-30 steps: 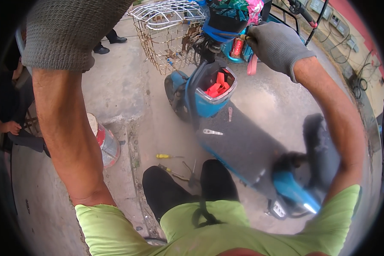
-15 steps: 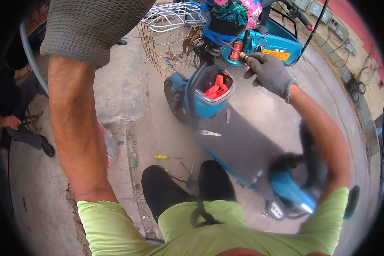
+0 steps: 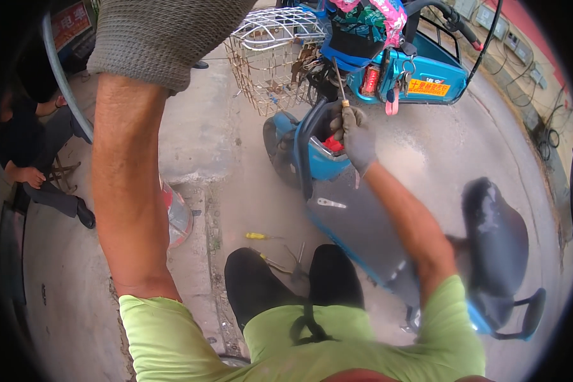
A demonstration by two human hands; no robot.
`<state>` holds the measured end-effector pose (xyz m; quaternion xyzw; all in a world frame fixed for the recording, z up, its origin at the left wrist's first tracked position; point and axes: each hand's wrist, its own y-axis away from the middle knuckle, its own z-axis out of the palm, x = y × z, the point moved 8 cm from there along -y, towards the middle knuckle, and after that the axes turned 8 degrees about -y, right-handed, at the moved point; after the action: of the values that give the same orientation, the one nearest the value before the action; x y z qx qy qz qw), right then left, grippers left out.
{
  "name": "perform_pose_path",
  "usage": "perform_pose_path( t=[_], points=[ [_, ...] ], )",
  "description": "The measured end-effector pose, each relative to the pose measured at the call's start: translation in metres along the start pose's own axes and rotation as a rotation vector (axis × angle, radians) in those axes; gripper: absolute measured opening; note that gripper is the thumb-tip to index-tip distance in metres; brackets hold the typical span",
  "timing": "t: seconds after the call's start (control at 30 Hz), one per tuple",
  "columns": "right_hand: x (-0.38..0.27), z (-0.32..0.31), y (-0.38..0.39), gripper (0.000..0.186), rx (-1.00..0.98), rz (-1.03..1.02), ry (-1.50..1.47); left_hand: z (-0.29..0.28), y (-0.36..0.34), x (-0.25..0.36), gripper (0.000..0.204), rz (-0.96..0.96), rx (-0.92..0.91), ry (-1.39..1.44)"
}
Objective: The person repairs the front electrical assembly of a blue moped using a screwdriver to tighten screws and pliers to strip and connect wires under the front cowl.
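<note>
My left hand (image 3: 159, 35), in a grey knitted glove, is raised at the top edge; its fingers are out of sight. My right gloved hand (image 3: 354, 130) grips a screwdriver (image 3: 339, 81) with a long thin shaft pointing up beneath the blue front (image 3: 350, 58) of an electric scooter (image 3: 325, 169). Behind that hand is the scooter's front storage pocket with red material (image 3: 333, 144) inside. A wire basket (image 3: 267, 57) hangs at the front, beside a pink and green cloth (image 3: 369, 19) on the handlebar. Keys (image 3: 406, 73) dangle to the right.
A person (image 3: 41, 146) sits on a stool at the left. A red-and-silver bucket (image 3: 177, 213) stands beside my left arm. A yellow screwdriver (image 3: 258, 235) and pliers (image 3: 274, 264) lie near my knees. A blue cargo vehicle (image 3: 433, 67) and a wall with wiring (image 3: 535, 102) are at the right.
My right hand has moved down and left, and the screwdriver now points steeply upward instead of sideways. My raised left arm appears farther right in the picture.
</note>
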<state>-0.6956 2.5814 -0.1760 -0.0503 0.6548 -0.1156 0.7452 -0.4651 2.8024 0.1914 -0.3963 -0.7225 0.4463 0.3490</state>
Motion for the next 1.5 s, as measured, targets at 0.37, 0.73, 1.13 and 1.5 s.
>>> perform_pose_path(
  t=[0.37, 0.73, 1.13, 1.5],
  points=[
    [-0.018, -0.032, -0.024, 0.041, -0.114, -0.016, 0.120, -0.016, 0.014, -0.035, 0.019, -0.012, 0.226, 0.031],
    [-0.108, 0.084, -0.015, 0.042, -0.143, -0.096, -0.206, 0.003, 0.003, -0.028, 0.021, 0.067, 0.000, -0.115],
    [-0.002, 0.022, 0.036, 0.039, -0.032, 0.142, -0.169, -0.025, 0.005, -0.037, 0.018, 0.019, 0.237, -0.114],
    [0.003, 0.059, 0.009, 0.035, 0.026, 0.075, -0.361, 0.014, -0.007, -0.034, 0.017, -0.018, 0.060, 0.062]
  ],
)
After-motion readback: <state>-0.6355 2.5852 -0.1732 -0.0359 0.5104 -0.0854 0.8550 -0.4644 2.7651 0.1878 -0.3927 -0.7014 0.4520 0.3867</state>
